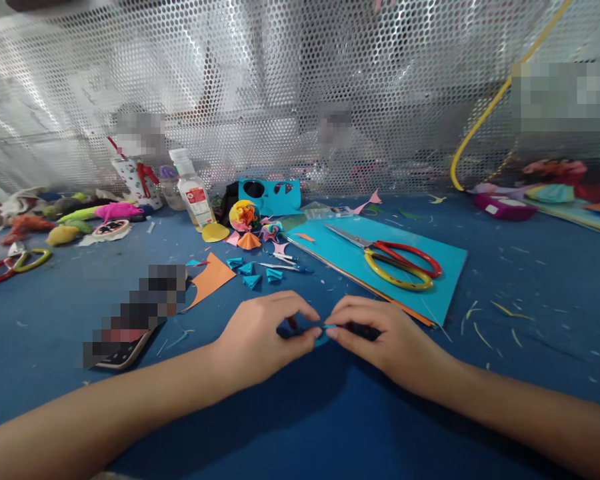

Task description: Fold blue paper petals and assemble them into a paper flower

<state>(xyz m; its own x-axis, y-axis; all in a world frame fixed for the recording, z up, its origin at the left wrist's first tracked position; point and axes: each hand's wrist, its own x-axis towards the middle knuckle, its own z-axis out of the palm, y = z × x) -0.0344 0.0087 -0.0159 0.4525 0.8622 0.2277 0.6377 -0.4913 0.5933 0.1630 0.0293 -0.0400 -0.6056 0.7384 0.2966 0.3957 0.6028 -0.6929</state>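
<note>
Between my fingertips is a small piece of blue paper (325, 333), mostly hidden by the fingers. My left hand (273, 333) pinches it from the left, thumb and forefinger closed on its edge. From the right, my right hand (383, 333) pinches the other edge. Just beyond the hands lie several small folded blue paper pieces (252, 272). An orange paper scrap (213, 280) with a curved cut-out lies left of them. A compass (285, 265) rests nearby. Scissors with red and yellow handles (397, 263) lie on a stack of blue paper (445, 267).
A phone (130, 347) lies left of my left hand. Further back stand a glue bottle (193, 190), a patterned cup (130, 177) and a colourful paper ball (245, 217). More scissors (17, 263) lie far left. A purple box (505, 205) sits right, before a perforated metal screen (290, 87).
</note>
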